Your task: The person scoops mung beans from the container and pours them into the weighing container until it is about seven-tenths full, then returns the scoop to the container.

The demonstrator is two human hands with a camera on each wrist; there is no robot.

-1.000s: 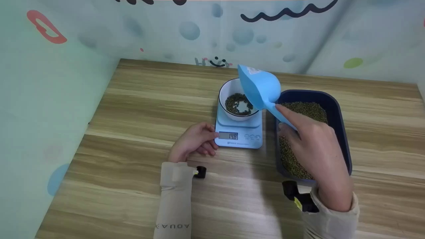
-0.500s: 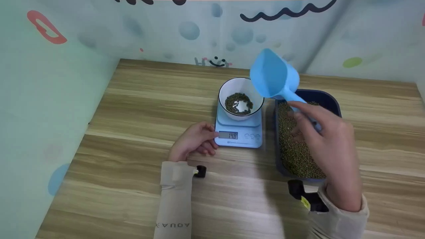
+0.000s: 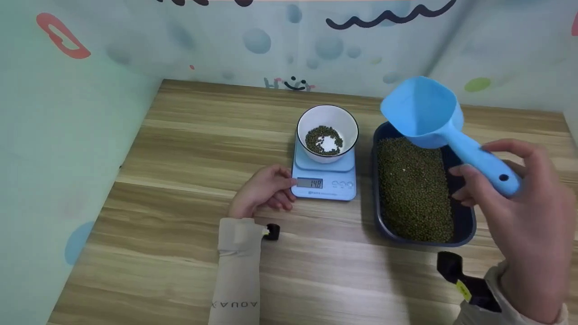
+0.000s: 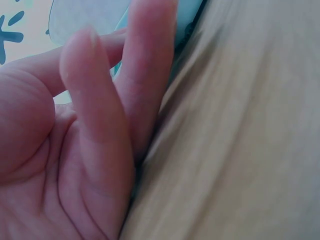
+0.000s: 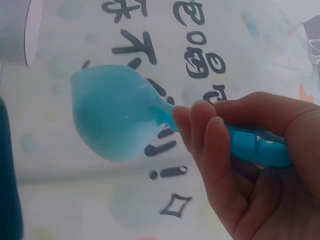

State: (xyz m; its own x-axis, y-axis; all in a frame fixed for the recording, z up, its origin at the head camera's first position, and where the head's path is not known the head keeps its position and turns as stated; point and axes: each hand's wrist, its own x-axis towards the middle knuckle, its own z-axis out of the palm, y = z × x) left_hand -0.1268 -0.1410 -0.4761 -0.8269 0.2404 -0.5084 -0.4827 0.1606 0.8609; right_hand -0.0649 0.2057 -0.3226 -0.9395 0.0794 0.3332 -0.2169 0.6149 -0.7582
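Observation:
In the head view, my right hand grips the handle of a light-blue scoop over the far right part of a dark-blue tub. No beans show inside the scoop. Small green-brown beans, like mung beans, fill much of the tub. My left hand holds the left edge of a light-blue kitchen scale, thumb by its display, which reads about 148, any decimal point unclear. A white bowl with a dark rim stands on the scale, with a ring of beans at its bottom.
Everything stands on a wood-grain table. A patterned curtain hangs behind its far edge and along the left. Black wrist mounts sit on both sleeves. The tub stands to the right of the scale, with a narrow gap between them.
My right hand has moved the scoop from above the bowl rightward over the tub, turning its mouth up. The left hand, scale and bowl stay put; the reading is unchanged.

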